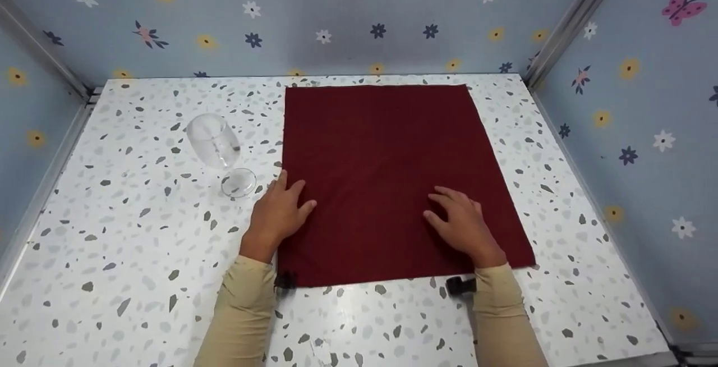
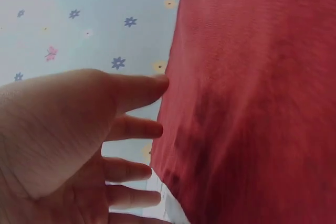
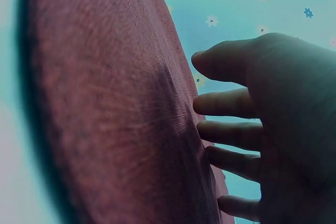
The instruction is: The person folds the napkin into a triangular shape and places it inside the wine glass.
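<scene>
A dark red cloth (image 1: pixel 370 148) lies spread flat on the speckled table, with faint creases near its middle. At the cloth's left edge is my left hand (image 1: pixel 277 212), its fingers spread and fingertips right at the fabric. My right hand (image 1: pixel 463 224) is over the right part of the cloth, fingers extended with their tips at the surface. In the left wrist view the left hand (image 2: pixel 79 140) has all its fingers apart beside the red cloth (image 2: pixel 262 98). The right wrist view shows the right hand (image 3: pixel 294 129) with straight, separated fingers against the cloth (image 3: pixel 110 108).
Left of the cloth, a clear stemmed glass (image 1: pixel 213 140) stands on the table (image 1: pixel 140 255), its round foot (image 1: pixel 239 182) close to my left hand. Flower-patterned panels (image 1: pixel 325 13) enclose the back and both sides. Dark wrist-camera parts (image 1: pixel 460 285) show under the forearms.
</scene>
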`<action>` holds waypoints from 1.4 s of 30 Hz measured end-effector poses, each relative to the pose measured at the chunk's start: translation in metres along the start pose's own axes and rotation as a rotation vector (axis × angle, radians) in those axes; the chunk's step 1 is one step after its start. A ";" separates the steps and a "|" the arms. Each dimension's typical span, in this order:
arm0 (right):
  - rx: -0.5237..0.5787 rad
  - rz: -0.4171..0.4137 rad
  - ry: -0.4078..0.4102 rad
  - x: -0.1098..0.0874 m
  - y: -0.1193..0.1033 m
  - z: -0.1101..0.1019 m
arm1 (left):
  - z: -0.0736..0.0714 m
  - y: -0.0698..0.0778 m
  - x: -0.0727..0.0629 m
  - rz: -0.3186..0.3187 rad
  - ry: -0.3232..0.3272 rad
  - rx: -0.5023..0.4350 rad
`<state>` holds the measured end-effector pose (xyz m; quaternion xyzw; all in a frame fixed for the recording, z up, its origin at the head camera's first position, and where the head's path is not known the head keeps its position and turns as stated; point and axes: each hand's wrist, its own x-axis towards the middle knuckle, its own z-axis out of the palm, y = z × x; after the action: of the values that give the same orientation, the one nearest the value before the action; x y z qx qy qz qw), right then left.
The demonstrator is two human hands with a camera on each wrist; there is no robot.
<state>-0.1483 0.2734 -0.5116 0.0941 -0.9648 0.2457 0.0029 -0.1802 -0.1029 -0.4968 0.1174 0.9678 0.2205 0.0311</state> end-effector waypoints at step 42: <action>-0.004 -0.012 0.010 0.004 0.002 0.002 | 0.019 0.011 0.009 -0.040 0.131 0.255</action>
<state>-0.1522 0.2730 -0.5142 0.0989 -0.9646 0.2444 0.0092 -0.1848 -0.0829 -0.5090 0.0863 0.9901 0.1025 -0.0429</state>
